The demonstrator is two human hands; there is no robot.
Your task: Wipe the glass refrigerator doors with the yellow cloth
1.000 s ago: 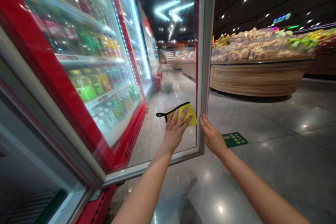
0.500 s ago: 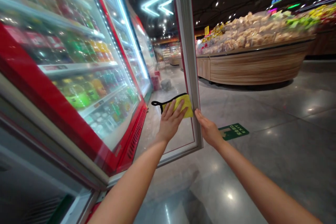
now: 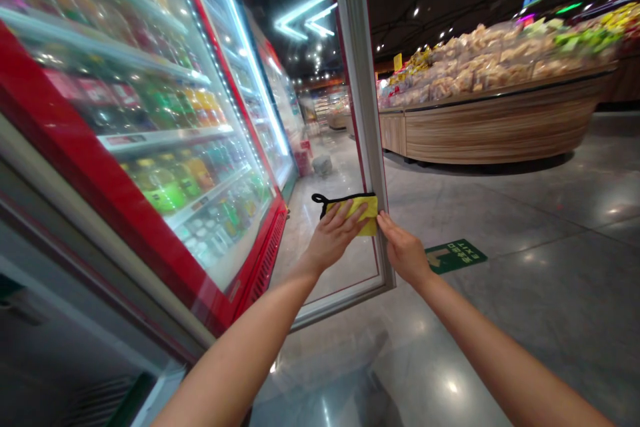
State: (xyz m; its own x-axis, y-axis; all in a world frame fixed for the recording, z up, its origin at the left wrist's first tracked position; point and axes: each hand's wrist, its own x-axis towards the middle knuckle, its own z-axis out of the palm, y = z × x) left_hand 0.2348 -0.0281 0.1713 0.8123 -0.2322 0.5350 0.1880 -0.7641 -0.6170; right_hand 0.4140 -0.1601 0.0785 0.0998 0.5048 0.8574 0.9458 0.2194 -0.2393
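My left hand [image 3: 336, 235] lies with its fingers spread over a folded yellow cloth [image 3: 369, 227] with black edging and a black loop. It presses the cloth against the glass pane of an open fridge door, low down by the upright frame. The cloth's right end reaches the frame. My right hand [image 3: 404, 250] holds the outer edge of the grey door frame [image 3: 373, 147], fingertips on the metal and thumb hidden. Both arms stretch forward from the bottom of the view.
Left of the door stands a red-framed drinks fridge [image 3: 205, 300] with rows of bottles. A curved wooden produce stand [image 3: 490, 127] with heaped bagged goods is at the right. A green exit sign [image 3: 456, 256] lies on the glossy floor [image 3: 550, 293].
My left hand and the cloth have slid right along the glass, closer to the door frame. My right hand stays on the frame edge. The whole view has shifted slightly.
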